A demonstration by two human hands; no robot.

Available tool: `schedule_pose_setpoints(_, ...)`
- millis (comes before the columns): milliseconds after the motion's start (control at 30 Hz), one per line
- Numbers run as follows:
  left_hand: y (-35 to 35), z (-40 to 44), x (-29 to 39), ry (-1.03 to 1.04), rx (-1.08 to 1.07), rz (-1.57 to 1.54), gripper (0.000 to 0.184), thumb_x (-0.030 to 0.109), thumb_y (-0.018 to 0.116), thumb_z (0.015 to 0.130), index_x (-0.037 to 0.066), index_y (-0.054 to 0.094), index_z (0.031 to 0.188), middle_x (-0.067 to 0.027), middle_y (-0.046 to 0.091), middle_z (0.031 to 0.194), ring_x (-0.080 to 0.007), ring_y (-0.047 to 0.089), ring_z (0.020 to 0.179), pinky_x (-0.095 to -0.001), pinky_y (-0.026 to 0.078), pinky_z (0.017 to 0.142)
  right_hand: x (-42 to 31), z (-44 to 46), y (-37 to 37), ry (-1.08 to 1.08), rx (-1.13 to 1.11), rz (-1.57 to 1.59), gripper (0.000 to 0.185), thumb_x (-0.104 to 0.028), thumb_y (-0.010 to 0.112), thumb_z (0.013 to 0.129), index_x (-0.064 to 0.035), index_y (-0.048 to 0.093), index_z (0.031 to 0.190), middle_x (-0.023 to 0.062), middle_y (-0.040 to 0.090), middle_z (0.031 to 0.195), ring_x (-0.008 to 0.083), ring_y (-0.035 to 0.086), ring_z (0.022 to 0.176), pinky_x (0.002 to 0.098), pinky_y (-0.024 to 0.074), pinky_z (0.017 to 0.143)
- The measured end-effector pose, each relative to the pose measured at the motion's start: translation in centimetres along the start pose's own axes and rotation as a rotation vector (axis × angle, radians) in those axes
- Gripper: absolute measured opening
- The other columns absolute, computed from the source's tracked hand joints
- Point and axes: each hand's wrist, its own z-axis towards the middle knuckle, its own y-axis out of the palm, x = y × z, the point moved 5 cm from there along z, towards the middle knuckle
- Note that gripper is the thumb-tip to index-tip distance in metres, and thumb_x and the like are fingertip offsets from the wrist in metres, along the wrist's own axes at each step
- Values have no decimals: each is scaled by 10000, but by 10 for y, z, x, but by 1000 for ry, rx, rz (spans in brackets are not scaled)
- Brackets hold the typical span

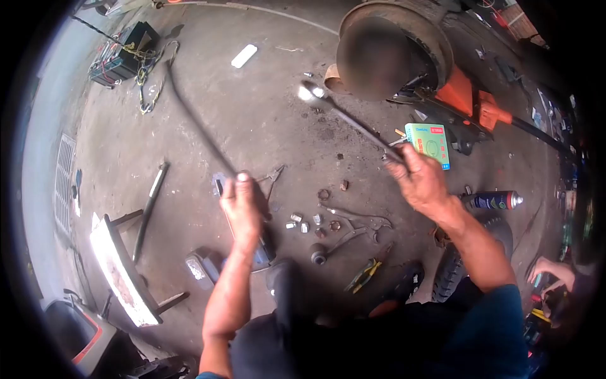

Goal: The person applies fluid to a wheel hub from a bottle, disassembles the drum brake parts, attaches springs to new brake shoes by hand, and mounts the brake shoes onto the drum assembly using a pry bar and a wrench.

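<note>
My left hand [242, 205] is closed round the lower end of a long dark metal bar [197, 121], which slants up and to the left. My right hand [421, 180] grips the near end of a wrench-like tool [360, 125]; its bright, shiny head points up and left, short of the round metal drum [396, 12]. The two tools are apart. Below and between my hands, several nuts [305, 227], metal pliers [356, 218], a socket [319, 254] and yellow-handled pliers [363, 275] lie on the floor.
An orange jack [464, 95], a green box [429, 144] and a spray can [495, 200] are at right. Another person's hands [555, 278] show at far right. A battery [123, 54] stands upper left; a white-topped stool [121, 271] stands lower left.
</note>
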Motion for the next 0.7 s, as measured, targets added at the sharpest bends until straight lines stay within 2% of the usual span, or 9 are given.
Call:
schedule_pose_setpoints(67, 30, -7, -7, -63, -61, -62, 349, 362, 607, 960, 114, 477, 751, 62, 439, 578, -55, 376, 450, -232, 288, 392, -8, -3, -25, -54, 176, -94, 336, -343, 604, 932, -35, 586, 1064, 186, 653, 805, 388, 641, 746, 434, 500, 626)
schedule_pose_setpoints(167, 58, -16, -22, 62, -203, -130, 339, 373, 628, 946, 83, 512, 815, 60, 456, 588, -46, 402, 476, -224, 313, 410, -23, -10, -54, -29, 255, -205, 361, -342, 601, 933, -4, 590, 1060, 201, 659, 829, 397, 645, 772, 447, 494, 629)
schedule_pose_setpoints(233, 69, -19, -30, 101, -250, -26, 378, 404, 629, 936, 98, 503, 754, 24, 464, 576, -79, 412, 437, -246, 316, 389, -24, -14, -62, 36, 267, -243, 349, -327, 604, 930, 1, 590, 1049, 207, 658, 823, 403, 645, 780, 456, 495, 645)
schedule_pose_setpoints(267, 71, -23, -31, 45, -274, 10, 385, 405, 653, 921, 92, 503, 755, 33, 483, 602, -65, 425, 467, -234, 322, 414, -25, -14, -64, 53, 271, -249, 346, -323, 607, 928, 1, 592, 1047, 209, 658, 821, 405, 645, 777, 457, 495, 646)
schedule_pose_setpoints(367, 71, -32, -33, 85, -258, 27, 395, 420, 638, 927, 86, 492, 774, 27, 483, 599, -70, 425, 451, -231, 324, 402, -32, -11, -65, 37, 315, -257, 344, -315, 628, 913, 0, 610, 1050, 198, 665, 809, 406, 649, 758, 453, 498, 647)
schedule_pose_setpoints(567, 77, -29, -5, 447, -320, -209, 398, 407, 535, 978, 25, 493, 872, -54, 480, 590, -128, 459, 458, -270, 396, 398, -46, 1, -70, 43, 371, -210, 316, -262, 649, 894, -2, 629, 1073, 184, 676, 845, 389, 656, 793, 438, 504, 674)
schedule_pose_setpoints(633, 87, -31, -8, 482, -312, -308, 314, 281, 550, 981, 14, 509, 819, -38, 503, 607, -102, 460, 511, -259, 352, 456, -54, 6, -78, 34, 400, -193, 308, -246, 650, 891, -1, 633, 1078, 185, 679, 865, 388, 656, 809, 437, 503, 682)
schedule_pose_setpoints(667, 90, -26, -20, 466, -336, -162, 314, 268, 543, 980, 11, 522, 800, -23, 508, 615, -104, 468, 534, -265, 360, 473, -54, 8, -80, 28, 409, -255, 318, -245, 650, 888, 5, 634, 1084, 194, 679, 890, 390, 656, 819, 439, 500, 687)
schedule_pose_setpoints(700, 91, -22, -35, 278, -307, 13, 293, 239, 548, 971, 18, 522, 781, -4, 503, 616, -96, 457, 546, -265, 364, 488, -55, 8, -81, 48, 389, -264, 321, -245, 651, 888, 8, 633, 1085, 197, 678, 894, 392, 656, 822, 440, 499, 688)
